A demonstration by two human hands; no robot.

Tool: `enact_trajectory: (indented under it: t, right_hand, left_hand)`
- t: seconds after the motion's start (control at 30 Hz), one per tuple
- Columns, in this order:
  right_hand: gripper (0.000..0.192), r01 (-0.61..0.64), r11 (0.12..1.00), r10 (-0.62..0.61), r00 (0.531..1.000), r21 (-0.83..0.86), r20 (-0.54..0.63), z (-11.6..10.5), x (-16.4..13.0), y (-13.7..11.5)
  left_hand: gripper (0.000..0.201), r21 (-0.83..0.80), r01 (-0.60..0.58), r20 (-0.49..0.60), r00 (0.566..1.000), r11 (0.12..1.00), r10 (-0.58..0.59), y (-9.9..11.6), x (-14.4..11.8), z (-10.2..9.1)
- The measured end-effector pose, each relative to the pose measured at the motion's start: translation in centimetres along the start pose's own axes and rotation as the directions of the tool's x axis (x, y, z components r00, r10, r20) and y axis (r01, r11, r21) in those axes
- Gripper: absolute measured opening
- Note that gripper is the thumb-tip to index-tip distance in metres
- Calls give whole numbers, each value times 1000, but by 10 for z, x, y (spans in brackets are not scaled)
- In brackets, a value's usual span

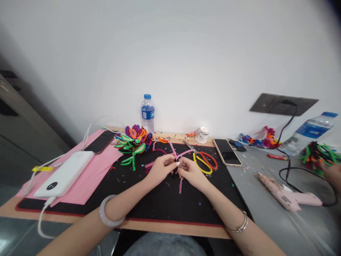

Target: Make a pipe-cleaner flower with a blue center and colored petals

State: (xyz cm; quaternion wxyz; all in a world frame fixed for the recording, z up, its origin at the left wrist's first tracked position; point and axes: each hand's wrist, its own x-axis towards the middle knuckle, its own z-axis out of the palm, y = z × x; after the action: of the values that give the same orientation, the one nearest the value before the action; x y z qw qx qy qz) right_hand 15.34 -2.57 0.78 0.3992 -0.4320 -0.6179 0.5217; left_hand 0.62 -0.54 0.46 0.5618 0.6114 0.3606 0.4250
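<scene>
Two hands: the left hand (160,167) and the right hand (190,172) meet fingertip to fingertip over the middle of the black mat (149,199).
Grip: both hands are pinched on the pink pipe cleaners (181,156), which cross between the fingers; their ends stick up toward the wall and one tail hangs down onto the mat.
Arm pose: both forearms come in from the near edge and converge; wrists low, a pale bangle on the left, a thin metal one on the right.
Open room: bare mat lies in front of the hands, between the forearms and out to the near edge.
Left side: the pink paper (87,177) and white power bank (65,174) lie well apart from the hands.
Behind: a bunch of pipe-cleaner flowers (133,142) lies near the left hand; the scissors (204,160) lie just beside the right hand.
Right side: a phone (227,152) lies at the mat's edge; beyond it is the pink glue gun (290,195).
</scene>
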Motion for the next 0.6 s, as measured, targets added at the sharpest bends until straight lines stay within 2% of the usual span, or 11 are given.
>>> enact_trajectory:
  t: [0.33, 0.47, 0.6]
  right_hand:
    - [10, -28, 1000, 28, 999, 1, -31, 0, 0, -4]
    - [9, -19, 1000, 20, 1000, 15, -25, 0, -1, -5]
    - [10, -3, 1000, 5, 998, 31, -55, -1, 0, -4]
  left_hand:
    - [18, -35, -5, 37, 999, 999, 6, 1, -2, 1]
    - [17, -36, -10, 18, 1000, 999, 11, 1, -1, 0]
    - [19, -131, 35, -2, 999, 991, -36, 2, 0, -2]
